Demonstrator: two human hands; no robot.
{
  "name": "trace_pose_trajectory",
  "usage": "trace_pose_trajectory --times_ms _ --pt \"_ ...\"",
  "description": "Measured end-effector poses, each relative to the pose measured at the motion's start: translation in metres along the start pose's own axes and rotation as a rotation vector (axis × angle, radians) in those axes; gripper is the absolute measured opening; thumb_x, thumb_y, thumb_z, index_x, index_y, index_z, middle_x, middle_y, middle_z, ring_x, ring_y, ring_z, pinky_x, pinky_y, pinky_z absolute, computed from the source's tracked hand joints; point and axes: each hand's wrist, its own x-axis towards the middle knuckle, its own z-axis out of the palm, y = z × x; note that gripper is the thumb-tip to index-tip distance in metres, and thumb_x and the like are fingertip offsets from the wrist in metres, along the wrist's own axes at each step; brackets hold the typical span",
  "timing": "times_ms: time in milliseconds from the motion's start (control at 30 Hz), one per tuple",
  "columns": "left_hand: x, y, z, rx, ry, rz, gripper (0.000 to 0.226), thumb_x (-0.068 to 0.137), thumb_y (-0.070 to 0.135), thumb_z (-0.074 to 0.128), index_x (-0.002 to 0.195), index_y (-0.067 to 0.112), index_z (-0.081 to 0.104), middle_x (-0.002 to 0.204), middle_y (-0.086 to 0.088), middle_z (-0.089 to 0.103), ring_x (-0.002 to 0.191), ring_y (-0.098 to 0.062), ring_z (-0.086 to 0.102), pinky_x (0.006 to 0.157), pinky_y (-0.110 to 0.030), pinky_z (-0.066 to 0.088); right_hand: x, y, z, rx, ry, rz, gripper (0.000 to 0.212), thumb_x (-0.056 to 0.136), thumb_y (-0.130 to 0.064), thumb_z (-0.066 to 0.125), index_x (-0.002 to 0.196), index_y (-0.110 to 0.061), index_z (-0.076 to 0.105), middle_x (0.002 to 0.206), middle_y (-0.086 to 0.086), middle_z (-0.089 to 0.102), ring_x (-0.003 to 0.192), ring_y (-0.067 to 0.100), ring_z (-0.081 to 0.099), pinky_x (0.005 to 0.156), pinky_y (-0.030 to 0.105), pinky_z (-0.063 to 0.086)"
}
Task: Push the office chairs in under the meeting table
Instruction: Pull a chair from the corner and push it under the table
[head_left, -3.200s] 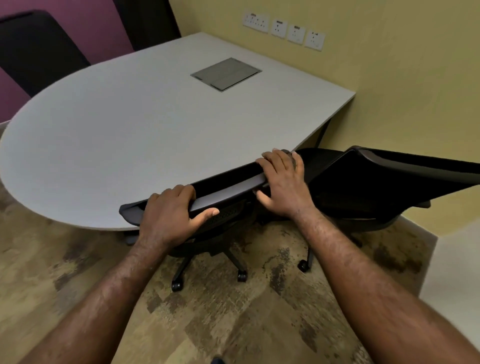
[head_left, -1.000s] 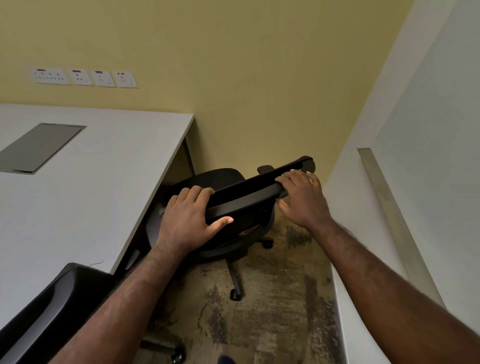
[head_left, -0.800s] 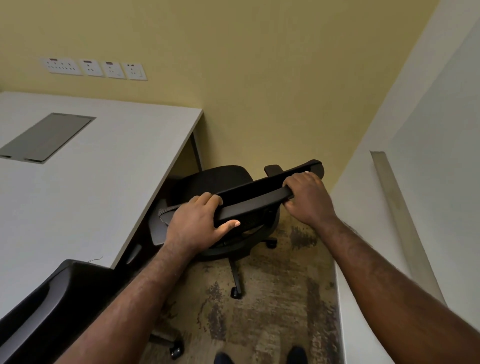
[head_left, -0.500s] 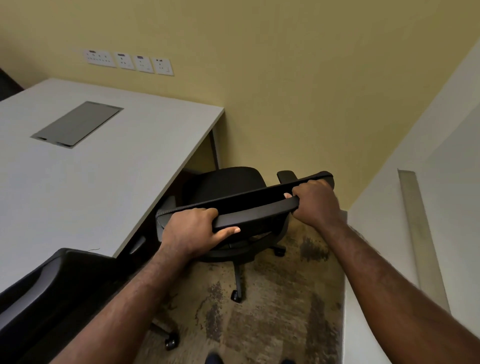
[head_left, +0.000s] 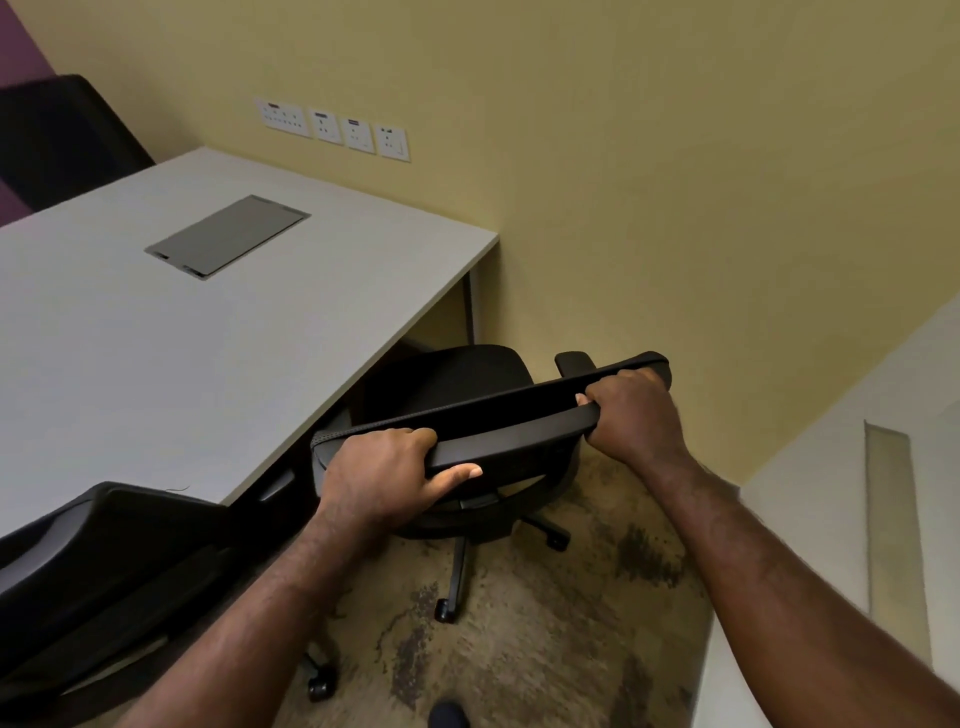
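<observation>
Office chair (head_left: 457, 395) sits angled at the worktop (head_left: 208, 364) corner by the yellow wall, seat partly under, left hand (head_left: 384, 475) and right hand (head_left: 631, 410) fingers clenched on its backrest top; push evenly, square it up, watch armrest clearance.

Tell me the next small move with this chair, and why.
Probably roll the chair left toward the table: both the left hand and the right hand grip its backrest, and most of the seat still sits outside the table edge.
</observation>
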Motion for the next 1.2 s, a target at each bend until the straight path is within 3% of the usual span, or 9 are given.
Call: trace_pose_trajectory --times_ms 267,400,533,867,1200 --pt "0.033 -0.003 0.002 0.013 0.013 -0.06 0.064 0.078 0.088 0.021 0.076 0.03 0.047 0.06 0.012 0.047 0.052 -0.004 0.044 0.045 -0.024 0.032 0.056 0.009 0.01 0.029 -0.01 -0.074 0.013 0.077 -0.018 0.068 0.066 -0.016 0.063 0.065 0.004 0.062 0.07 0.029 0.057 0.074 0.039 0.042" --pt "0.052 -0.003 0.005 -0.001 0.017 -0.098 0.064 0.078 0.087 0.02 0.078 0.03 0.048 0.063 0.011 0.049 0.054 -0.004 0.046 0.047 -0.024 0.035 0.087 0.016 0.018 0.038 -0.018 -0.108 0.011 0.072 -0.013 0.066 0.064 -0.015 0.061 0.063 0.004 0.061 0.068 0.03 0.056 0.072 0.038 0.041" --pt "0.07 -0.005 0.006 -0.009 0.011 -0.13 0.063 0.079 0.087 0.02 0.079 0.03 0.047 0.065 0.011 0.05 0.055 -0.004 0.047 0.049 -0.025 0.038 0.118 0.022 0.026 0.046 0.001 -0.122 0.016 0.082 -0.018 0.059 0.067 -0.014 0.064 0.067 0.004 0.063 0.071 0.029 0.055 0.074 0.038 0.041" --pt "0.115 -0.005 0.013 -0.01 0.018 -0.233 0.062 0.08 0.086 0.02 0.075 0.03 0.044 0.061 0.01 0.048 0.053 -0.003 0.045 0.049 -0.024 0.04 0.185 0.033 0.038 0.065 0.003 -0.21 0.011 0.069 -0.011 0.069 0.061 -0.014 0.062 0.061 0.004 0.062 0.065 0.031 0.056 0.07 0.038 0.046" --pt "0.17 0.03 0.014 0.004 0.028 -0.372 0.057 0.082 0.084 0.024 0.068 0.029 0.036 0.058 0.01 0.044 0.049 -0.004 0.041 0.045 -0.023 0.025 0.262 0.07 0.054 0.08 -0.018 -0.355 0.008 0.064 -0.013 0.072 0.069 -0.016 0.067 0.068 0.002 0.065 0.072 0.027 0.057 0.074 0.036 0.044"
